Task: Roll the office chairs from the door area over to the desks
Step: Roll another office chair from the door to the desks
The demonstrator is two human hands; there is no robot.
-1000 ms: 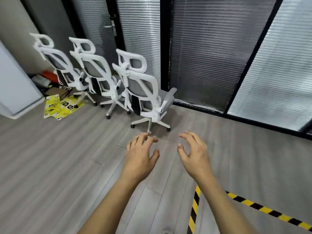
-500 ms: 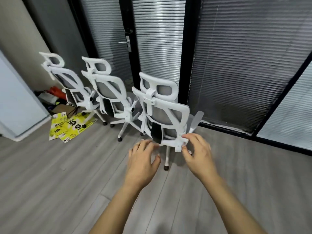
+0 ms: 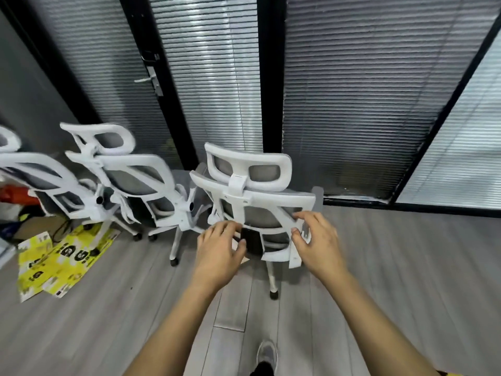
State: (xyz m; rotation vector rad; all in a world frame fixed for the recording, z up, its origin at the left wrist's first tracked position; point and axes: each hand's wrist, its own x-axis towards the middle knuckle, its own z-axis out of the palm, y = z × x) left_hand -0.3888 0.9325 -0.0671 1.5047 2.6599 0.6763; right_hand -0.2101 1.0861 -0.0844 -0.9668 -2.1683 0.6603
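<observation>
Beside the glass door [image 3: 151, 77], the nearest office chair [image 3: 252, 196] is seen from behind, with two more chairs [image 3: 135, 180] lined up to its left, all parked on the wood floor [image 3: 108, 308]. The left hand [image 3: 218, 252] and right hand [image 3: 318, 244] are held open at its backrest frame, nothing gripped yet. No desks are visible, so the task is judged barely begun.
</observation>
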